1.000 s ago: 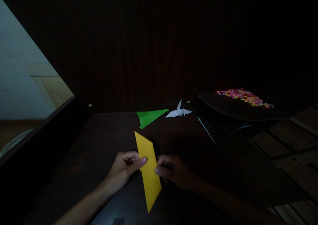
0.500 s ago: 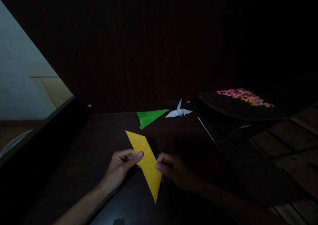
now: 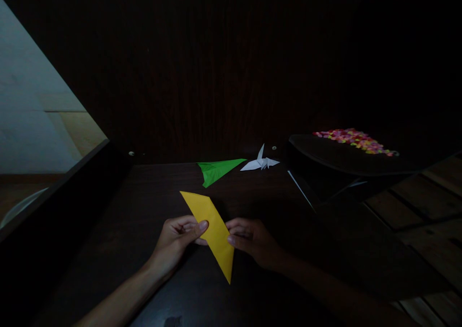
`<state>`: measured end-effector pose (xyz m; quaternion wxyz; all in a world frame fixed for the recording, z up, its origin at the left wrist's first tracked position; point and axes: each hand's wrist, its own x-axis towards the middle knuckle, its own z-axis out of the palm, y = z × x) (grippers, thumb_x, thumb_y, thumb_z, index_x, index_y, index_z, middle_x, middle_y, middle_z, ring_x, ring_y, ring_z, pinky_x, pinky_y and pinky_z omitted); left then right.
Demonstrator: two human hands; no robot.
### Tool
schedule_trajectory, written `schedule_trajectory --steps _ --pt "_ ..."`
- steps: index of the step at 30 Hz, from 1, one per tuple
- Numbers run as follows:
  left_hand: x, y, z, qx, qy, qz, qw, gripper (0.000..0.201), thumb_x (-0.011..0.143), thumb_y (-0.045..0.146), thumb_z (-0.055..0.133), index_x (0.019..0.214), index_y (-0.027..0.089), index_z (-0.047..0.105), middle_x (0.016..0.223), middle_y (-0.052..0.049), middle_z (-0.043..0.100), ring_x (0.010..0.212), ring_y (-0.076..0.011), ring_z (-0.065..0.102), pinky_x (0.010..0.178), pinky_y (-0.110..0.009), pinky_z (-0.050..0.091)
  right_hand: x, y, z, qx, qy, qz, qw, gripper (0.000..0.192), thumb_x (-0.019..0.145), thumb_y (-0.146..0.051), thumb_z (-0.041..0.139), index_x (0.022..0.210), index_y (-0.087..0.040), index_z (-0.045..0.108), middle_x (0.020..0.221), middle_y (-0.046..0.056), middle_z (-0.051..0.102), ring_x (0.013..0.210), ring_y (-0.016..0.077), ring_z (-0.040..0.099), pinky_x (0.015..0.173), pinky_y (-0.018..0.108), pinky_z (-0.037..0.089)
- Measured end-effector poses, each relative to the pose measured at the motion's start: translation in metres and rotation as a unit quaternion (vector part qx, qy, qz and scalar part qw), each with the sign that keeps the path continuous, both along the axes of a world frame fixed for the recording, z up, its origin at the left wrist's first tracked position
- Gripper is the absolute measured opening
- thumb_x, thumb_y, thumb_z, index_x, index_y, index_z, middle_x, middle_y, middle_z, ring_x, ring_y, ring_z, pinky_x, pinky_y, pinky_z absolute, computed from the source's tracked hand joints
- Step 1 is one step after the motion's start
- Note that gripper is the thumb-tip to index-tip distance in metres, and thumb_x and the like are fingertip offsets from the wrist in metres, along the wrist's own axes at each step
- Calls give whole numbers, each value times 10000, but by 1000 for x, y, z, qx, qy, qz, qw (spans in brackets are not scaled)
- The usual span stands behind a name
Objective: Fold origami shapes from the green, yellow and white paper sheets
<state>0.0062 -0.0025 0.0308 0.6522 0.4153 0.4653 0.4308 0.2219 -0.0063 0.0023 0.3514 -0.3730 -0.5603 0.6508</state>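
Note:
A folded piece of yellow paper (image 3: 216, 231), shaped like a slanted parallelogram, is held above the dark tabletop between both hands. My left hand (image 3: 179, 235) pinches its left edge, thumb on top and fingers underneath. On the opposite edge, my right hand (image 3: 254, 243) is closed with the thumb on the paper's front; its other fingers are partly hidden behind. Beyond the paper lie a folded green paper plane (image 3: 220, 171) and a white origami crane (image 3: 259, 164), side by side near the back panel.
A dark raised board (image 3: 335, 159) at the right carries a string of small pink, red and yellow pieces (image 3: 357, 141). A thin white strip (image 3: 301, 191) lies below it. Dark wooden walls (image 3: 216, 77) rise at the back and left. Wooden slats (image 3: 415, 207) show at far right.
The yellow paper has tilted a little, its lower tip shifting up and right. My right hand's fingers have moved slightly up along the edge. My left hand has stayed put.

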Motion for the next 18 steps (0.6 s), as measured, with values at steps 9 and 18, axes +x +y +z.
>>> schedule_trajectory --steps 9,18 --pt "-3 3 -3 -12 13 37 999 310 662 406 869 760 132 759 772 -74 756 735 -198 705 661 -268 587 -6 -6 3 40 30 -15 999 545 805 -229 708 1296 -228 472 849 -10 664 782 143 646 714 277 488" --pt "0 1 -2 -7 -19 50 999 356 583 413 909 642 117 721 608 -21 675 572 -133 626 579 -256 594 -2 -3 2 71 -9 -60 996 428 764 -232 728 1162 -206 571 674 -58 580 573 92 530 547 221 389"
